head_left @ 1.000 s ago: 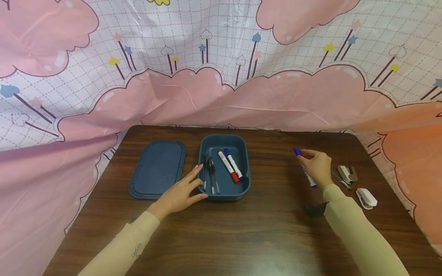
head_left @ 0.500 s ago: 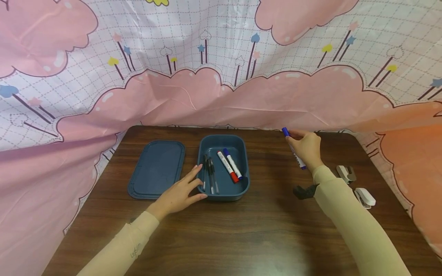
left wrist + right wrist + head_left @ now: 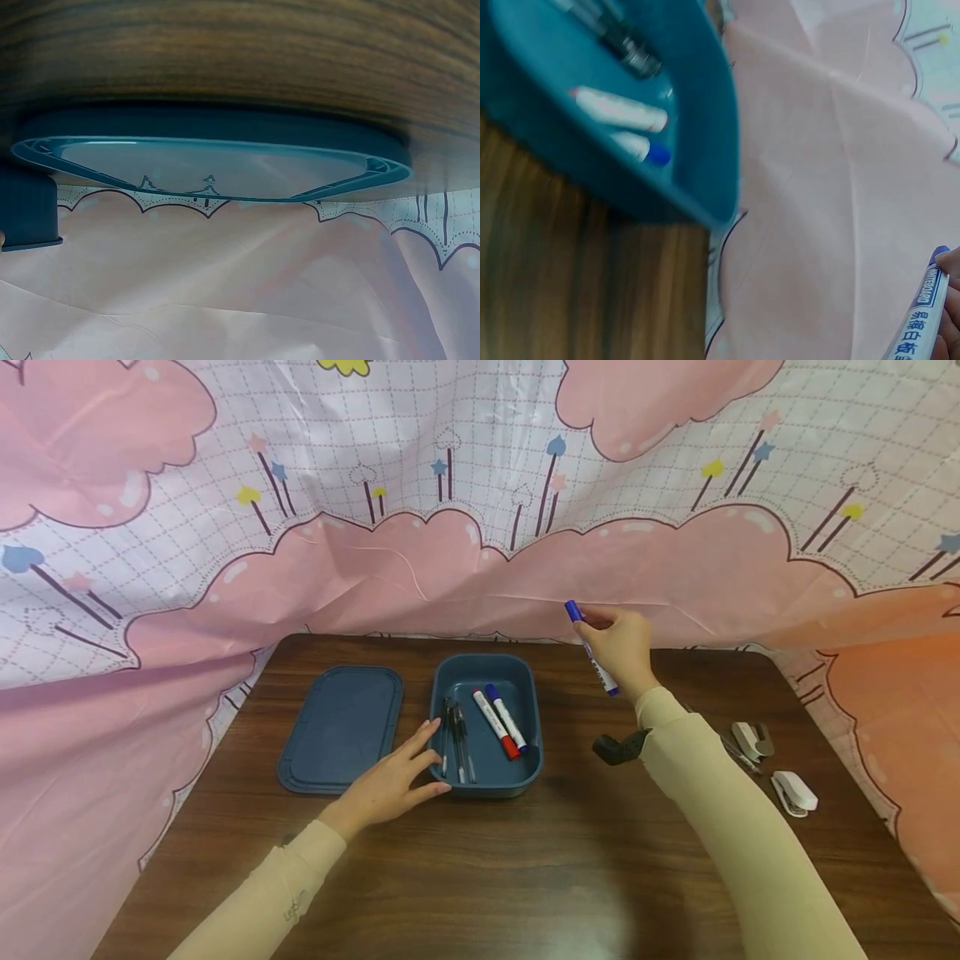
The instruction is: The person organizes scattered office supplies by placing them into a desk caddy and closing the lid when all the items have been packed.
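My right hand (image 3: 621, 647) pinches a blue-capped whiteboard marker (image 3: 592, 652) near its cap, held up in the air to the right of the blue bin (image 3: 536, 760). In the right wrist view the printed white barrel of that marker (image 3: 922, 315) shows at the lower right. My left hand (image 3: 386, 781) rests at the bin's left rim, fingers spread and relaxed. Inside the bin lie several clear pens (image 3: 460, 747) along the left side, plus a red-capped marker (image 3: 495, 723) and another blue-capped marker (image 3: 507, 718) side by side.
A flat blue lid (image 3: 341, 727) lies left of the bin, and also fills the middle of the left wrist view. Toward the table's right edge are a white stapler (image 3: 795, 793), a white-and-grey item (image 3: 750, 739) and slim metallic items (image 3: 738, 752). A patterned curtain (image 3: 480, 568) hangs behind the table.
My right hand has lifted the blue-capped marker off the right side of the table and carried it left and upward, toward the bin. The left hand stays in place.
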The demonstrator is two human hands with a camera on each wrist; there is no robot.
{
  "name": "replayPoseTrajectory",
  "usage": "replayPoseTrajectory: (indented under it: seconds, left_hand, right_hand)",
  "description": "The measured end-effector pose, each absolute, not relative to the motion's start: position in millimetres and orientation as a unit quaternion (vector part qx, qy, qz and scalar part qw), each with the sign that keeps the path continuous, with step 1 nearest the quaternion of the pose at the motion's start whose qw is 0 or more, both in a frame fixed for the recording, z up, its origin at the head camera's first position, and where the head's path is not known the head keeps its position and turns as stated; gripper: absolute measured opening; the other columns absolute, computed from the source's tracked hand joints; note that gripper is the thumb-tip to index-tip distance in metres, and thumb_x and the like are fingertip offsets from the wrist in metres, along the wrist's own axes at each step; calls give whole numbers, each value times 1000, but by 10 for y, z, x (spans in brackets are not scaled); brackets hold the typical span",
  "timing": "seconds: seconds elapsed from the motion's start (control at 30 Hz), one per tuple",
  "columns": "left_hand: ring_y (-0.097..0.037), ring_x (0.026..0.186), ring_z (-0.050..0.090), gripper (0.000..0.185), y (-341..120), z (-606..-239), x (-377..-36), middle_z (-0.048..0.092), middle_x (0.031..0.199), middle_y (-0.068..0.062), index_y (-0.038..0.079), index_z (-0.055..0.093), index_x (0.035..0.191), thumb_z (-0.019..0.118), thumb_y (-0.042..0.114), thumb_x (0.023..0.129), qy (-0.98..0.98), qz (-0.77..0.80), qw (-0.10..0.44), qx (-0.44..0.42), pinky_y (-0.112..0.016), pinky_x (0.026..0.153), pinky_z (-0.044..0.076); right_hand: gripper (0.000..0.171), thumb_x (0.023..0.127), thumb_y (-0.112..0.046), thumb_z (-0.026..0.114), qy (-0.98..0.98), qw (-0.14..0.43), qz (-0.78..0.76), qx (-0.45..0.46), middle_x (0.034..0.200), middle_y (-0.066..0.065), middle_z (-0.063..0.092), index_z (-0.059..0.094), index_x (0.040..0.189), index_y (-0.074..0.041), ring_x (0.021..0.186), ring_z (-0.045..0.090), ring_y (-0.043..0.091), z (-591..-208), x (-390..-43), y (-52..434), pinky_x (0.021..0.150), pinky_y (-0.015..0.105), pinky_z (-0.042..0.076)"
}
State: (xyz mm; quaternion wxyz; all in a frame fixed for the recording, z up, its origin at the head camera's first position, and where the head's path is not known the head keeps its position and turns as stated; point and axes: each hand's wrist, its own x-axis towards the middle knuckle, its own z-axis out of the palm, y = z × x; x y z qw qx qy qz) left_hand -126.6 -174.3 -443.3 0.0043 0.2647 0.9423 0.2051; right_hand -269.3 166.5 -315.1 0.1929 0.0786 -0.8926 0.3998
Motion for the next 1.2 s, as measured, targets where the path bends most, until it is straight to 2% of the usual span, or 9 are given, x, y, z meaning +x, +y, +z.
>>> replayPoseTrajectory:
  seconds: [0.23, 0.37, 0.53, 0.73, 1.2]
  left_hand:
    - [-26, 151, 16, 57, -1771, -4450, -1243, 7, 165, 1, 18, 59, 122, 46, 64, 92, 943, 206, 5, 262, -50, 102, 47]
    - [-25, 151, 15, 57, -1776, -4451, -1240, 7, 165, 1, 18, 59, 123, 46, 64, 92, 944, 202, 3, 262, -50, 101, 48]
    - [-26, 151, 16, 57, -1758, -4446, -1250, 7, 165, 0, 17, 59, 123, 46, 64, 93, 941, 206, 3, 270, -50, 101, 48]
    - [-24, 151, 14, 58, -1758, -4446, -1252, 7, 165, 0, 17, 59, 124, 45, 64, 93, 939, 208, 4, 273, -48, 101, 49]
    - [-25, 151, 14, 57, -1770, -4428, -1263, 7, 165, -2, 16, 59, 126, 48, 61, 93, 940, 206, 7, 272, -47, 103, 47]
  right_hand:
    - [33, 86, -25, 73, -886, 189, 416, 78, 101, 12, 75, 72, 115, -10, 87, 73, 26, -3043, -2696, 1286, 66, 19, 50]
    - [33, 86, -24, 73, -880, 178, 432, 85, 102, 11, 75, 72, 116, -10, 89, 73, 25, -3030, -2689, 1120, 72, 28, 56]
    - [33, 86, -23, 73, -874, 173, 444, 93, 101, 10, 76, 72, 116, -10, 86, 73, 24, -3042, -2672, 951, 75, 35, 57]
    - [31, 86, -22, 74, -873, 157, 449, 112, 100, 10, 76, 73, 115, -12, 86, 73, 24, -3123, -2650, 798, 75, 36, 58]
    - [27, 87, -19, 73, -879, 112, 443, 135, 100, 10, 76, 74, 111, -7, 88, 72, 25, -3457, -2572, 631, 76, 36, 58]
